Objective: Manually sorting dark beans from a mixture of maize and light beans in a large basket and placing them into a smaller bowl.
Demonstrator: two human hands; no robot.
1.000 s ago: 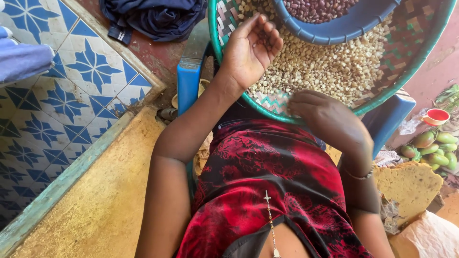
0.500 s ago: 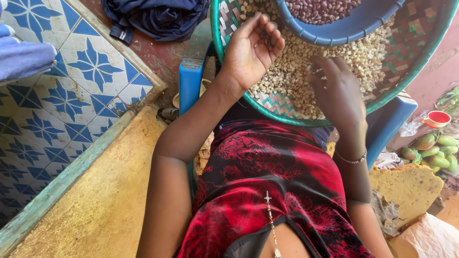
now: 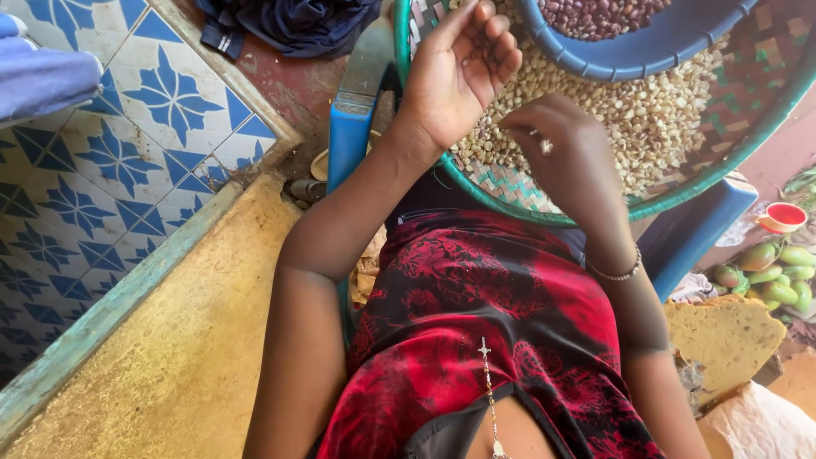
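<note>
Red-and-black patterned cloth (image 3: pixel 476 340) fills the near view, a thin chain with a small cross (image 3: pixel 484 374) hanging down it, and both bare arms reach out from here to the work. Right hand (image 3: pixel 561 157) first: back of the hand to the camera, fingers curled down and drawn together over the pale kernels, a small light fleck showing by the knuckles (whether the fingertips have actually nipped anything, I cannot tell, since they are hidden under the hand). A thin bracelet (image 3: pixel 616 274) sits at that wrist. Left hand (image 3: pixel 459 72) next, just beyond: palm up, fingers loosely cupped and half open over the near rim, with perhaps a kernel or two lying in the hollow, though that is too small to be sure.

Both hands hang over the green-rimmed woven tray (image 3: pixel 680 200), which rests on a blue stool (image 3: pixel 353 127). Its heap of pale shelled kernels (image 3: pixel 654 119) is wide and deep. Farther on, a blue bowl (image 3: pixel 671 38) sits on that heap and holds the dark reddish kernels (image 3: pixel 595 13).

As a judgement: sorting is underway with a good share left, going by the big pale heap beside the bowl's modest load.

Off to the right, green mangoes (image 3: pixel 773 276) and a small red cup (image 3: pixel 784 217); left, blue-and-white floor tiles (image 3: pixel 127 127).
</note>
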